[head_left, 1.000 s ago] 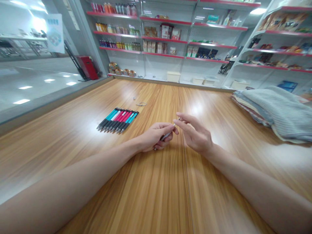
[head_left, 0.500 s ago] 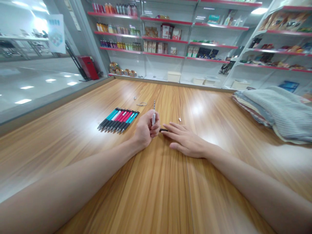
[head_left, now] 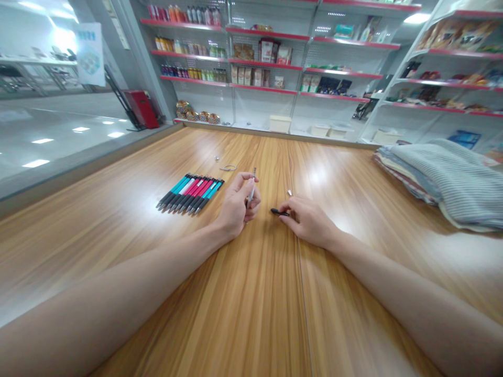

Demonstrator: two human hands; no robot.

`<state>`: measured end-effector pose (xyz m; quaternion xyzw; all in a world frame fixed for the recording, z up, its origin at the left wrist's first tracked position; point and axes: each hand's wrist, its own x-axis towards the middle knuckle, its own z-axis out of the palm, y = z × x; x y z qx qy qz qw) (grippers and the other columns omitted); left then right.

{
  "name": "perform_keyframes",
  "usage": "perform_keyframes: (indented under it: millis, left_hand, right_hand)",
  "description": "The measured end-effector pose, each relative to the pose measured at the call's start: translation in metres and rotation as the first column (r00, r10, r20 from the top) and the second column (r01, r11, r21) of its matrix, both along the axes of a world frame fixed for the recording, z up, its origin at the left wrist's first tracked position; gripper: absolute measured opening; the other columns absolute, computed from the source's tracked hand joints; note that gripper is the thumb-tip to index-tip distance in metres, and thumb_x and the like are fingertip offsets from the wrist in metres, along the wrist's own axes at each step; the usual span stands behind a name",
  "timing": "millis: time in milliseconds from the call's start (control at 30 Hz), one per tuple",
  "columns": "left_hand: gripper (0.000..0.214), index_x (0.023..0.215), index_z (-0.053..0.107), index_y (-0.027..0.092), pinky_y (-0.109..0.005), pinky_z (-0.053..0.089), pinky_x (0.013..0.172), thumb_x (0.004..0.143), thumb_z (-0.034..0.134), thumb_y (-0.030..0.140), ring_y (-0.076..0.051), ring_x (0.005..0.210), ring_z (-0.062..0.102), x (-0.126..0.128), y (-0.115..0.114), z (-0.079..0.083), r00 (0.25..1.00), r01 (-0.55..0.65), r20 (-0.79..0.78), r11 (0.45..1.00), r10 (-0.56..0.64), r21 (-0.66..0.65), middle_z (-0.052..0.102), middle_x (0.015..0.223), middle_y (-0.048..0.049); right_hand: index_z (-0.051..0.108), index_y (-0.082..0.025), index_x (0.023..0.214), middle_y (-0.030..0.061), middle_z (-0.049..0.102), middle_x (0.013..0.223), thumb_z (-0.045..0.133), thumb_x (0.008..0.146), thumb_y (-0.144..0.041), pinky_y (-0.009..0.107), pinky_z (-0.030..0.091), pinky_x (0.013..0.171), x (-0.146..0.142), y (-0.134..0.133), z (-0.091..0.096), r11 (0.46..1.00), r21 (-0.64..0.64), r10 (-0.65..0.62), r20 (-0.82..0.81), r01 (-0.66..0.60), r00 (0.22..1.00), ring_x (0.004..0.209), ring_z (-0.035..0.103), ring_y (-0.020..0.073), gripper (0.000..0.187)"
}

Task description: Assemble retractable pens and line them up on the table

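Observation:
My left hand (head_left: 236, 205) is closed round a thin white pen part (head_left: 251, 187) that points up and away. My right hand (head_left: 308, 219) rests on the wooden table (head_left: 243, 293) just to the right, its fingertips pinched on a small black pen piece (head_left: 276, 211) lying on the wood. A tiny metal bit (head_left: 290, 192) lies just beyond my right hand. To the left of my left hand, a row of several teal, pink and white pens (head_left: 190, 193) lies side by side.
A small metal ring (head_left: 216, 157) and a wire loop (head_left: 228, 168) lie beyond the pens. Folded grey and striped cloth (head_left: 444, 175) is stacked at the right edge. Red-edged shelves (head_left: 267, 63) of goods stand behind the table; a glass partition (head_left: 51, 136) runs along the left.
My left hand turned the white pen part upright. My right hand let go of a tiny metal bit, dropped flat to the table, then curled its fingers onto the black piece.

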<state>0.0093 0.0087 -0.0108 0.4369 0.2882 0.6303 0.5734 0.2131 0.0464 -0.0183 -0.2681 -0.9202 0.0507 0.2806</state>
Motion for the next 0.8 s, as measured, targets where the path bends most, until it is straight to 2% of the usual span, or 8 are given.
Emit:
perform_keyframes:
  millis: [67, 233, 433, 600, 800]
  left_hand:
    - [0.022, 0.096, 0.045, 0.024, -0.013, 0.015, 0.034, 0.089, 0.051, 0.044, -0.004, 0.034, 0.021, 0.0004, -0.0003, 0.0005, 1.0, 0.01, 0.002, 1.0, -0.01, 0.005, 0.037, 0.052, 0.01]
    - [0.023, 0.093, 0.043, 0.025, -0.013, 0.017, 0.034, 0.089, 0.051, 0.046, -0.004, 0.034, 0.023, 0.001, -0.0007, 0.0023, 0.999, 0.038, 0.038, 0.999, -0.038, -0.019, 0.038, 0.054, 0.0096]
    - [0.019, 0.092, 0.042, 0.025, -0.013, 0.02, 0.034, 0.091, 0.05, 0.043, -0.004, 0.034, 0.025, -0.0009, -0.0002, 0.0028, 0.996, 0.071, 0.053, 0.996, -0.068, -0.062, 0.04, 0.056, 0.0091]
    - [0.02, 0.095, 0.045, 0.027, -0.012, 0.014, 0.033, 0.091, 0.048, 0.046, -0.003, 0.033, 0.018, -0.0022, -0.0012, 0.0047, 0.995, 0.1, 0.019, 0.993, -0.099, -0.07, 0.03, 0.053, 0.0103]
    - [0.016, 0.092, 0.043, 0.027, -0.011, 0.017, 0.032, 0.092, 0.047, 0.042, -0.003, 0.033, 0.02, 0.0, -0.0043, 0.0081, 0.985, 0.17, -0.011, 0.983, -0.172, -0.074, 0.032, 0.052, 0.0098]
  right_hand:
    - [0.06, -0.019, 0.094, 0.0042, 0.063, 0.085, 0.055, 0.086, -0.018, 0.036, 0.045, 0.083, -0.0003, -0.0004, -0.0002, 1.0, -0.009, 0.011, -0.003, -0.012, 1.0, 0.082, 0.056, 0.0191, 0.009]
    - [0.057, -0.017, 0.119, 0.0094, 0.062, 0.096, 0.048, 0.089, -0.014, 0.039, 0.045, 0.088, 0.001, -0.001, -0.0009, 1.0, 0.015, 0.001, -0.016, -0.001, 1.0, 0.093, 0.055, 0.0226, 0.032]
    - [0.067, -0.019, 0.104, 0.0081, 0.06, 0.088, 0.05, 0.089, -0.018, 0.039, 0.046, 0.087, 0.0015, 0.0, -0.0029, 1.0, 0.02, 0.002, 0.024, -0.002, 1.0, 0.087, 0.055, 0.0213, 0.022]
    - [0.067, -0.019, 0.095, 0.0076, 0.06, 0.088, 0.053, 0.089, -0.019, 0.038, 0.046, 0.085, 0.0008, 0.0009, -0.0026, 1.0, 0.016, -0.012, 0.01, 0.011, 1.0, 0.087, 0.055, 0.0209, 0.016]
    - [0.062, -0.018, 0.091, 0.0062, 0.061, 0.085, 0.053, 0.087, -0.017, 0.035, 0.046, 0.075, 0.0006, 0.0003, 0.0014, 0.994, -0.013, -0.112, -0.193, 0.111, 0.975, 0.083, 0.056, 0.0195, 0.01]
